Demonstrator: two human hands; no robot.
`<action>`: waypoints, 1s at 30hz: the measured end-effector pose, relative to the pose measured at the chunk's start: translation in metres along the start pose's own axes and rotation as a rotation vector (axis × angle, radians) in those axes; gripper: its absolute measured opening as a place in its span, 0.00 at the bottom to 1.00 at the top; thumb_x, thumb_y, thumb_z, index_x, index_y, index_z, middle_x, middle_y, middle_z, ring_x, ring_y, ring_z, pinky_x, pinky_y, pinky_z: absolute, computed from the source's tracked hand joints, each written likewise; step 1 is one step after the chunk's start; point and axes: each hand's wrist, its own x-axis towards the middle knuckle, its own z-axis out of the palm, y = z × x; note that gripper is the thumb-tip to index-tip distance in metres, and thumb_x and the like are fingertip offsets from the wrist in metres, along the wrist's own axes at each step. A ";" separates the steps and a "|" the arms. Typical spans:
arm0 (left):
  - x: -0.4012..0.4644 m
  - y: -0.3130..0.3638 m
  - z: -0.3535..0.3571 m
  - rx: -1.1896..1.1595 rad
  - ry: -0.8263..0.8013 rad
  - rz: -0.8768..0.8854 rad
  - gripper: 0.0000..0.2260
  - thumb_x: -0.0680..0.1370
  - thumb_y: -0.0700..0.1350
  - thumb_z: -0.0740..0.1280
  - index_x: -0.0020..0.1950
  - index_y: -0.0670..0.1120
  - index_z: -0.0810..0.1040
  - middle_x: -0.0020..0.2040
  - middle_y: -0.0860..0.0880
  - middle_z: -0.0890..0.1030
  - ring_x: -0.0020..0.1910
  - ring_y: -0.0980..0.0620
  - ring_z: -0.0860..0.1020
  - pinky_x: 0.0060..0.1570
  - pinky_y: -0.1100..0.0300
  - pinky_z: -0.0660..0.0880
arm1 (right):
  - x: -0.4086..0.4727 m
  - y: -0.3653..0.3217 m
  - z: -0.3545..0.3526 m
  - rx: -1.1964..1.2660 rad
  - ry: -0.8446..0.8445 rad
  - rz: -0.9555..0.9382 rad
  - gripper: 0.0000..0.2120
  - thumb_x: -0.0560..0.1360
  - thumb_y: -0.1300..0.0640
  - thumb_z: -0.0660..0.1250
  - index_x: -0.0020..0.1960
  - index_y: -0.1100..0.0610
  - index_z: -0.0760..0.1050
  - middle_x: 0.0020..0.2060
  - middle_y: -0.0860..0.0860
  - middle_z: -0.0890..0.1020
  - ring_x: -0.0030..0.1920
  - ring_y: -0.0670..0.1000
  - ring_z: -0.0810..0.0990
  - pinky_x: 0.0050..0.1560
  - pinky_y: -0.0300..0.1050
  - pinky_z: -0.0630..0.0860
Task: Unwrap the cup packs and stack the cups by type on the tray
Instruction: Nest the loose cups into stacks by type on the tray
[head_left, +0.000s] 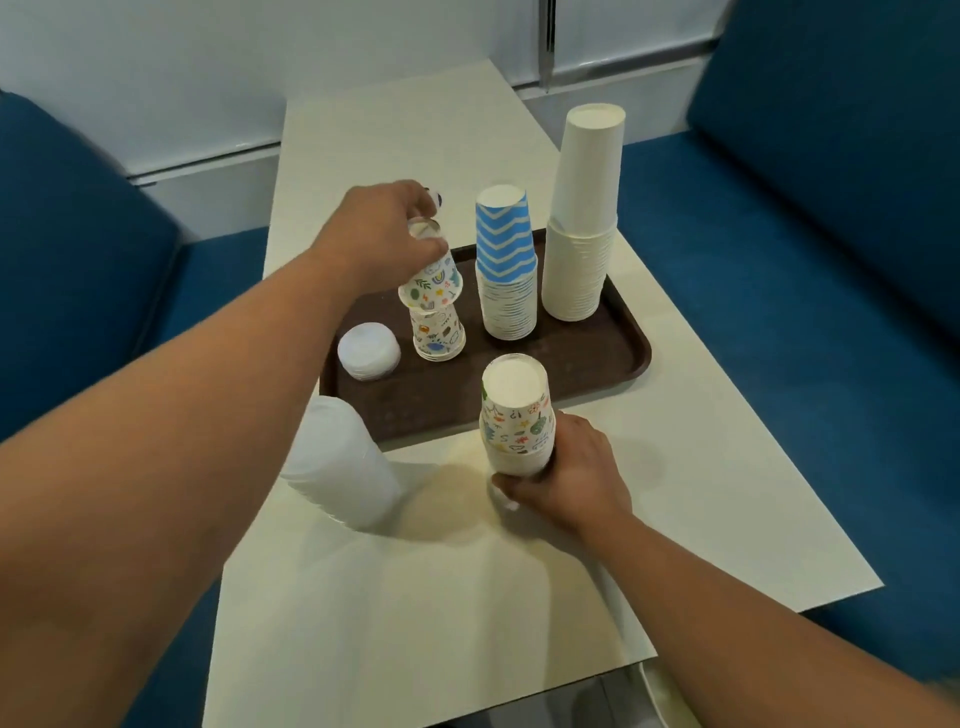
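A brown tray (597, 364) lies on the white table. On it stand a tall stack of plain white cups (582, 260), a stack of blue zigzag cups (506, 270), a short stack of doodle-print cups (438, 332) and a low pile of white lids (368, 351). My left hand (384, 234) grips one upside-down doodle-print cup (431, 280) by its base, tilted just above the short stack. My right hand (566, 473) holds a second stack of doodle-print cups (517, 415) near its bottom, on the table in front of the tray.
A wrapped pack of translucent white cups (337, 462) stands on the table (415, 597) left of my right hand. Blue upholstered seats (805, 234) flank the table on both sides. A white wall panel runs behind.
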 end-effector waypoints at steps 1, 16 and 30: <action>0.009 -0.006 0.011 0.043 -0.034 -0.009 0.16 0.74 0.50 0.70 0.61 0.48 0.77 0.59 0.48 0.79 0.54 0.49 0.76 0.47 0.59 0.71 | -0.001 0.000 0.000 0.003 0.009 -0.001 0.31 0.58 0.40 0.80 0.57 0.47 0.75 0.51 0.44 0.80 0.56 0.50 0.75 0.57 0.45 0.71; -0.003 -0.001 0.013 0.186 -0.337 0.041 0.17 0.78 0.57 0.65 0.63 0.49 0.77 0.55 0.51 0.79 0.52 0.52 0.74 0.48 0.58 0.68 | -0.001 0.003 0.004 0.003 0.045 -0.027 0.31 0.59 0.38 0.79 0.57 0.48 0.76 0.51 0.44 0.81 0.55 0.50 0.76 0.57 0.46 0.73; -0.114 0.048 0.024 -0.103 -0.227 0.196 0.21 0.71 0.54 0.74 0.63 0.57 0.76 0.52 0.60 0.78 0.47 0.63 0.73 0.42 0.77 0.67 | -0.001 0.004 0.005 -0.031 0.015 -0.065 0.31 0.60 0.33 0.73 0.57 0.48 0.73 0.49 0.44 0.81 0.53 0.51 0.77 0.54 0.49 0.73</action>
